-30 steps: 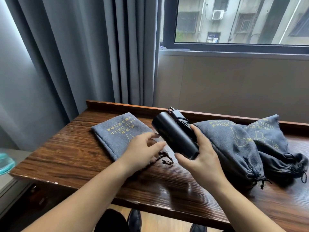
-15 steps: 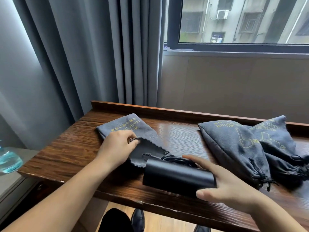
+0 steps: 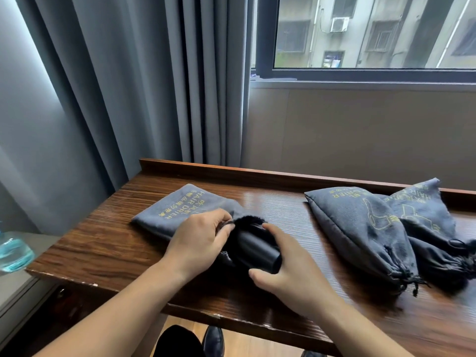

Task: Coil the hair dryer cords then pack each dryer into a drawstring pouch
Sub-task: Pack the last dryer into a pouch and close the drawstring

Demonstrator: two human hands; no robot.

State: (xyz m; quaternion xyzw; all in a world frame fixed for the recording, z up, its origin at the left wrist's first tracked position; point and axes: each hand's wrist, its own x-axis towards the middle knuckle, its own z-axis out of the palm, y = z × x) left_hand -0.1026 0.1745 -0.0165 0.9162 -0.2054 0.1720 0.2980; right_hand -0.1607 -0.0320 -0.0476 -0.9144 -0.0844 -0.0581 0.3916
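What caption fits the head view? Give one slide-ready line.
Left hand holds the grey pouch open while right hand slides the black hair dryer inside.

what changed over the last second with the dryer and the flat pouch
The right hand brought the black cylindrical hair dryer down from above the wooden table and pushed its front end into the flat grey drawstring pouch. The left hand took hold of the pouch mouth and holds it open. The two filled grey pouches stayed put.
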